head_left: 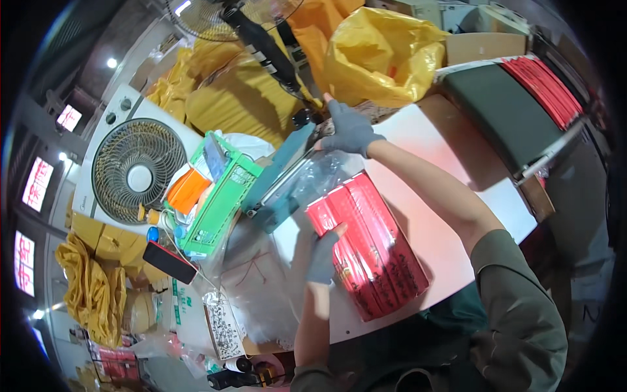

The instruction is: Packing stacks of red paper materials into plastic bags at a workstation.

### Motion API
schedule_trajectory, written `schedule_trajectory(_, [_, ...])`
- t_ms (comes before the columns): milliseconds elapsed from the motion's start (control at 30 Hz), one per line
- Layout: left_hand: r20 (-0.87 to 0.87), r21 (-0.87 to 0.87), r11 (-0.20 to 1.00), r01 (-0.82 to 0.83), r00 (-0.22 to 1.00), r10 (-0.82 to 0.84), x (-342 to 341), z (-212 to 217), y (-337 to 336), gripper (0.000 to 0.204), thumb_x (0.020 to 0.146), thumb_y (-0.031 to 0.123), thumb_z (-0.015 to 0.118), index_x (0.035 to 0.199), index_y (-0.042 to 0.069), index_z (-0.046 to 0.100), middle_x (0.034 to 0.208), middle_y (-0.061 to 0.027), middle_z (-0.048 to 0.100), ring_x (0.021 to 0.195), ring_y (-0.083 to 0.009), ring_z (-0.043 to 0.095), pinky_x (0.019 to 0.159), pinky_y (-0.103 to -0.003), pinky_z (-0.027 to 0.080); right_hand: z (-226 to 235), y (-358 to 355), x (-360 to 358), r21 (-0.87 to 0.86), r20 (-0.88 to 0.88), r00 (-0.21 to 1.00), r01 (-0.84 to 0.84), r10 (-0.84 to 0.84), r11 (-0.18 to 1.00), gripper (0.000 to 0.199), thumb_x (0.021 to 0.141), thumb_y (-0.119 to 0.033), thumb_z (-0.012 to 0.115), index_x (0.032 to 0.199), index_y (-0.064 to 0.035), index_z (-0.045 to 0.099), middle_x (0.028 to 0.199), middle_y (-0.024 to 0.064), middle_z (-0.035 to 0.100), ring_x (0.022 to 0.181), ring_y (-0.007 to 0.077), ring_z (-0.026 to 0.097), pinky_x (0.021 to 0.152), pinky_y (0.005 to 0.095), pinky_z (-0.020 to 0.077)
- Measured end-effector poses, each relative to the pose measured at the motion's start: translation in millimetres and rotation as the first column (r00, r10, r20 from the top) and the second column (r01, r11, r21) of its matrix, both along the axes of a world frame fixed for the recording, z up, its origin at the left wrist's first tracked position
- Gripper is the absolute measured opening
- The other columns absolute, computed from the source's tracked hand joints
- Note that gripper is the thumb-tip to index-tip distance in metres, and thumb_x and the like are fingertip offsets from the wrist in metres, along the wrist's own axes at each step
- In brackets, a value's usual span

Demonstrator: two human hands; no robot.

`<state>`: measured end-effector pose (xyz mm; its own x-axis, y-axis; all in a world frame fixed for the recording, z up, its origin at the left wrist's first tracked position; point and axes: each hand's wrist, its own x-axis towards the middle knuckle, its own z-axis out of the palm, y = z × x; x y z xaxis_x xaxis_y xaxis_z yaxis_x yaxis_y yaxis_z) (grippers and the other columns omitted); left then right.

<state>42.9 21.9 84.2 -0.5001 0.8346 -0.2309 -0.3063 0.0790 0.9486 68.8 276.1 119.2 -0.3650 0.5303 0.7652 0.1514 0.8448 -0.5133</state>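
A red package, made of several bundles side by side under clear plastic film, lies on the white table. My left hand, in a grey fingerless glove, grips its left edge. The thumb rests on top; the other fingers are mostly hidden. Loose clear film at the package's far end reaches a long blue-grey bar sealer. At the sealer's far end is my right hand, gloved the same way, with thumb and forefinger spread. Whether its palm presses on the sealer's arm is hard to see.
Left of the sealer stands a green basket with an orange item, beside a white box fan and a phone. Clear plastic bags lie nearer me. Yellow sacks are behind. A dark stand with red packets is far right.
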Motion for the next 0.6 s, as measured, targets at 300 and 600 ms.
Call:
schedule_trajectory(300, [0.143,0.113,0.981,-0.157,0.98,0.141,-98,-52,39,0.045,0.089,0.025,0.057,0.125,-0.001,0.049,0.116,-0.0132,0.059,0.101,-0.0236,0.06,0.088,-0.035,0.048,28,13,-62,0.065,0.273,0.949,-0.179,0.155,0.982,0.05,0.076,-0.058,0.061,0.101,-0.0139,0.063,0.088,0.0151,0.06,0.083,0.0353,0.058,0.073,0.0447,0.0453])
schedule_trajectory(600, [0.228,0.125,0.975,-0.183,0.962,0.151,-99,-62,33,0.048,0.088,0.019,0.058,0.13,-0.001,0.044,0.124,-0.0119,0.054,0.111,-0.0222,0.053,0.095,-0.037,0.043,-31,23,-65,-0.035,0.389,0.917,-0.088,0.095,0.996,0.037,0.086,-0.048,0.054,0.088,-0.0115,0.059,0.086,0.0131,0.057,0.082,0.0318,0.059,0.069,0.0429,0.0456])
